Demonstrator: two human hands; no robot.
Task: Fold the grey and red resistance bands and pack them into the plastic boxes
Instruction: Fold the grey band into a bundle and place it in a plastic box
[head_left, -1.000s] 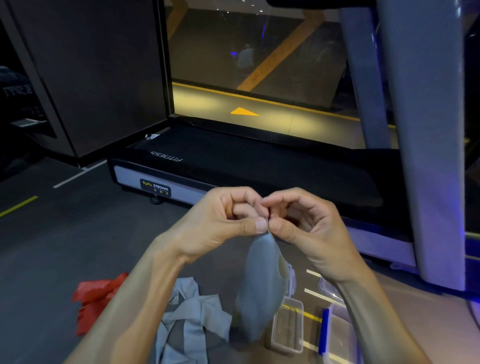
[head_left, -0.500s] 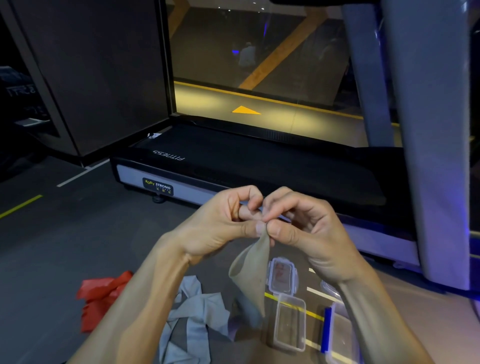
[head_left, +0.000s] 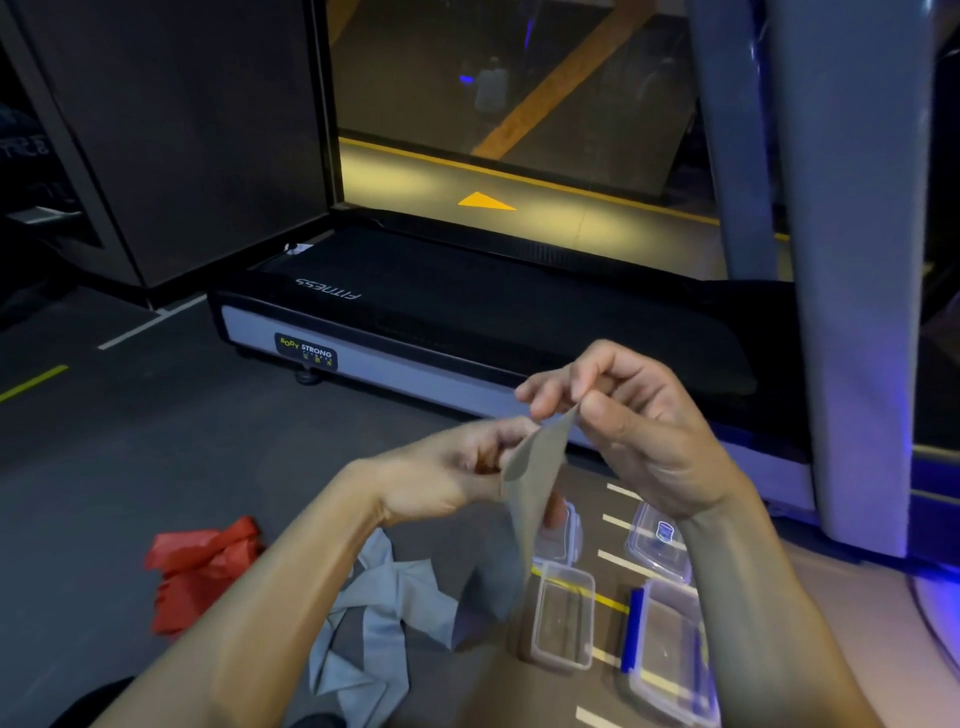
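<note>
Single head-worn view, forward and down, close over floor (head_left: 130, 467) before treadmill (head_left: 467, 322).

Dim room, and the warm yellow glow on the floor strip (head_left: 467, 176) past the glass is the brightest patch. Blue-violet light spills along the treadmill (head_left: 467, 322) base at right. The left hand (head_left: 457, 473) smears with motion blur. Wide-angle bending at the edges; reflections, perhaps, haze the glass.
</note>
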